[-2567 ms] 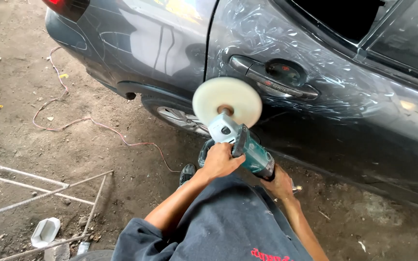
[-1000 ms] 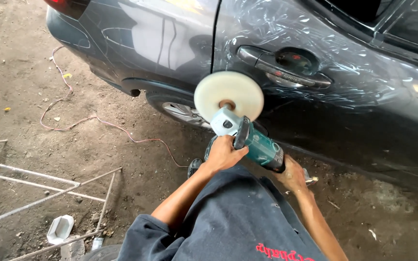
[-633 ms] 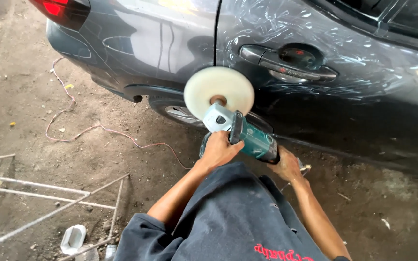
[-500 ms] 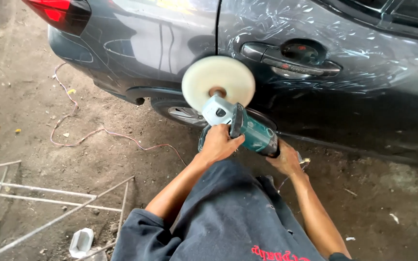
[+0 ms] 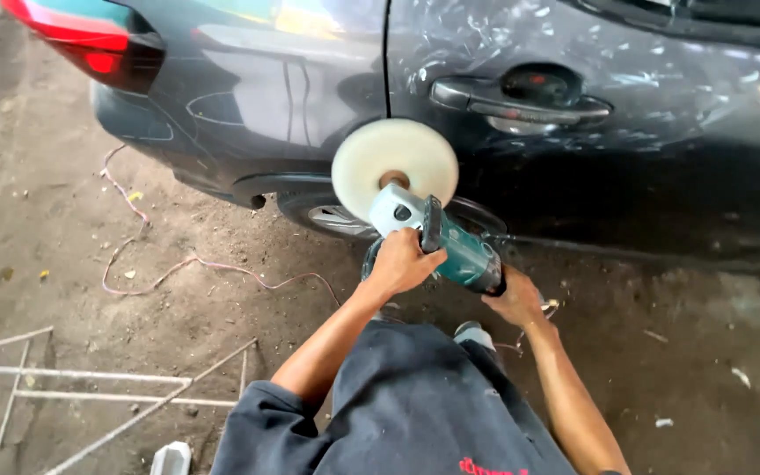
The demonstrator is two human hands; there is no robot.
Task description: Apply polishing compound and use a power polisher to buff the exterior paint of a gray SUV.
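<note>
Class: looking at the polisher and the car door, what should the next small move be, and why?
Probably ease the pad rightward onto the door: swirly smears cover it near the handle, and the pad sits by the door seam. Left hand and right hand both grip the polisher.

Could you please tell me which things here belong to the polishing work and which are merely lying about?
In use: polisher, foam pad, car door, left hand, right hand.
Lying about: pink cord, metal rods, white container.

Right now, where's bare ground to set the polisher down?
Bare dirt lies left of the left hand, between the pink cord and the metal rods. Under the car, beside the right hand, it is crowded.
</note>
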